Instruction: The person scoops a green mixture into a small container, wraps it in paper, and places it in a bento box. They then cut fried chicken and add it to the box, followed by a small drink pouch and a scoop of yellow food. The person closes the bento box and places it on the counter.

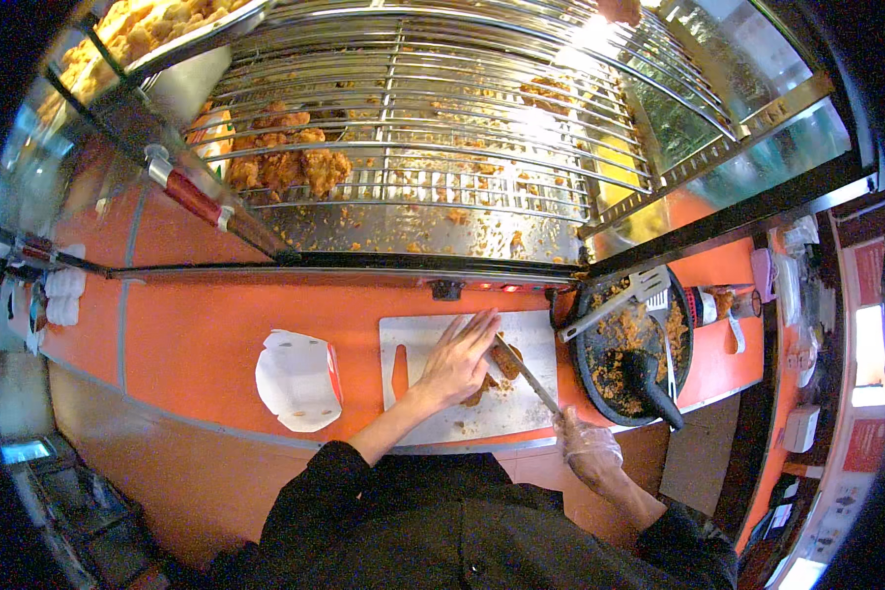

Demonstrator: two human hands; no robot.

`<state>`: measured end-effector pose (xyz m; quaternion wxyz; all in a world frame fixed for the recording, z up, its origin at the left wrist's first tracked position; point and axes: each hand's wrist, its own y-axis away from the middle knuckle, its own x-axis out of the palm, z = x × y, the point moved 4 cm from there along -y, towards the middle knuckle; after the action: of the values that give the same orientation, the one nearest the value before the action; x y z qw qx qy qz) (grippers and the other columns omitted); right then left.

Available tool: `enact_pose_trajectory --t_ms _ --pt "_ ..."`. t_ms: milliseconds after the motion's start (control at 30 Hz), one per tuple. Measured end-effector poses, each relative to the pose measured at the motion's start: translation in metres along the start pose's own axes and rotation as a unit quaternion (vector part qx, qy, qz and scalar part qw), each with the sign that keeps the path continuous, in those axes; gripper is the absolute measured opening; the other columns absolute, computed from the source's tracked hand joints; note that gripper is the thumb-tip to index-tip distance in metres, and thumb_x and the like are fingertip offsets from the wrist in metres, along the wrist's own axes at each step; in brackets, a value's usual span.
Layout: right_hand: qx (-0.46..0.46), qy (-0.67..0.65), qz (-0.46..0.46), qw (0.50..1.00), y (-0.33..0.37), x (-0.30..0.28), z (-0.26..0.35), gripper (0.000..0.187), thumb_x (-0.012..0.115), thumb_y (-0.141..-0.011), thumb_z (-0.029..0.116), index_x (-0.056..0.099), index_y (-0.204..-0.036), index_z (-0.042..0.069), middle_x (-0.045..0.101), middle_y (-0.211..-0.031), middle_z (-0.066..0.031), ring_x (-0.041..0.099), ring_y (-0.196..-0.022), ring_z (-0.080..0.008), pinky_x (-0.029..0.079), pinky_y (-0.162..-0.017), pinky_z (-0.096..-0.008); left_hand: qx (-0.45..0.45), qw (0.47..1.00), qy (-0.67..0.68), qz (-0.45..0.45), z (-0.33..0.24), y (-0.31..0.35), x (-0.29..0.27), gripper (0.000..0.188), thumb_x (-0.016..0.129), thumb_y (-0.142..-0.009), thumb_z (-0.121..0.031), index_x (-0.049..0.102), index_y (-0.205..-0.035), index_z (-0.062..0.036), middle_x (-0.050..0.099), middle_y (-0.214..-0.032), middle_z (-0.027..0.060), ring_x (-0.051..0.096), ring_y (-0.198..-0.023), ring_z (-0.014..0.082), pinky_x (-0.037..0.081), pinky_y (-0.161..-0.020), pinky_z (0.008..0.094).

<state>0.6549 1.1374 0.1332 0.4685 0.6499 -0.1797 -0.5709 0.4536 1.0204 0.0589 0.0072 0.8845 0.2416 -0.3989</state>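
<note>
My right hand (590, 450), in a clear plastic glove, is closed round the handle of a knife (533, 381). The blade slants up and left over a white cutting board (441, 429), across browned fried food (508, 362) that looks like breaded chicken. Fingers straight and together, my left hand (459, 361) lies flat at the blade's far end and seems to press on it. My palm partly hides the food on the left side of the blade. Crumbs dot the board.
Left of the board stands an open white takeaway box (298, 382). At right, a black round pan (615, 401) holds crumbs, a slotted spatula (615, 305) and tongs-like metal utensils. A heated display case with wire racks (393, 147) and fried chicken pieces (285, 152) rises behind the orange counter (206, 334).
</note>
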Motion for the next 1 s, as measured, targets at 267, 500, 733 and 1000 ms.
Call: enact_pose_trajectory --t_ms 267,500,733,1000 --pt "-0.046 0.103 -0.002 0.994 -0.032 0.006 -0.022 0.047 0.026 -0.090 0.046 0.047 -0.109 0.009 0.062 -0.091 -0.0186 0.060 -0.085 -0.0376 0.044 -0.073 -0.0482 -0.010 0.998 -0.022 0.056 0.010 0.000 0.023 0.066 0.043 -0.074 -0.010 0.026 -0.136 -0.0013 0.030 -0.140 0.0154 0.027 -0.130 0.0291 0.016 -0.110 0.0424" --pt "-0.159 0.221 -0.060 0.960 -0.082 0.012 -0.015 0.036 0.034 -0.090 0.025 0.037 -0.122 0.010 0.061 -0.090 -0.0240 0.060 -0.082 -0.0408 0.046 -0.069 -0.0498 -0.034 0.998 -0.061 0.003 0.017 0.000 0.026 0.059 0.042 -0.077 -0.015 0.033 -0.132 0.0019 0.033 -0.138 0.0153 0.031 -0.129 0.0263 0.019 -0.108 0.0430" --pt "-0.172 0.256 -0.116 0.944 -0.023 -0.008 0.004 0.041 0.033 -0.092 0.034 0.038 -0.124 0.010 0.061 -0.076 -0.0200 0.062 -0.075 -0.0373 0.048 -0.063 -0.0481 -0.054 0.997 0.045 0.034 0.024 0.001 -0.009 0.052 0.036 -0.079 -0.015 0.041 -0.128 0.0022 0.038 -0.136 0.0139 0.033 -0.128 0.0220 0.017 -0.109 0.0418" --pt "-0.245 0.172 -0.024 0.954 0.003 -0.006 0.039 0.029 0.036 -0.092 0.032 0.041 -0.112 0.011 0.058 -0.070 -0.0185 0.059 -0.067 -0.0359 0.044 -0.060 -0.0508 -0.119 0.993 0.012 0.004 0.020 0.053 -0.021 0.055 0.040 -0.077 -0.014 0.038 -0.129 0.0022 0.036 -0.137 0.0145 0.034 -0.128 0.0235 0.019 -0.108 0.0436"
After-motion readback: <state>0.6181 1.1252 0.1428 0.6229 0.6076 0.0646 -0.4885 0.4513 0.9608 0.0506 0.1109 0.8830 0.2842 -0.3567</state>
